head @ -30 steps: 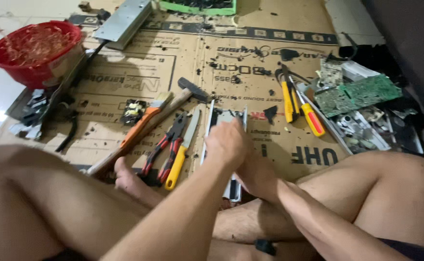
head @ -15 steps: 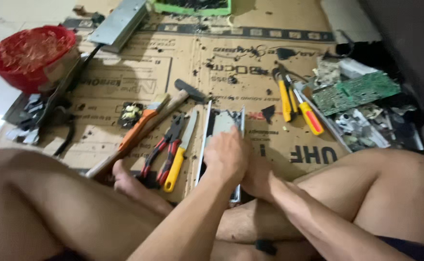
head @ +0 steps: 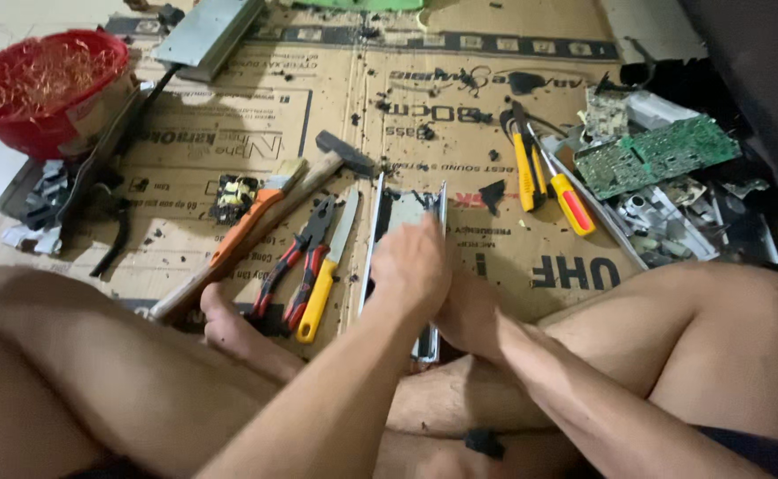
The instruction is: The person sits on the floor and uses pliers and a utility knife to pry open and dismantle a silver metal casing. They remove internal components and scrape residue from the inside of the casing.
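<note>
A long grey metal casing (head: 404,211) lies on the flattened cardboard (head: 229,151) between my crossed legs. My left hand (head: 411,264) rests on top of its near half, fingers curled over it. Just behind and to the right sits my right hand (head: 469,312), closed against the casing's near right edge; what it grips is hidden. Left of the casing lie a yellow-handled knife (head: 328,273), red-handled pliers (head: 296,266), an orange-handled chisel (head: 254,213) and a wooden-handled hammer (head: 265,232).
A red bowl of copper wire (head: 43,89) stands at the far left. Two yellow-handled tools (head: 544,173) lie to the right, beside a green circuit board (head: 659,155) and metal scrap. A grey metal housing (head: 207,31) sits at the back.
Both hands have dropped lower onto the metal casing and shifted slightly nearer to me. The casing now lies flat on the cardboard.
</note>
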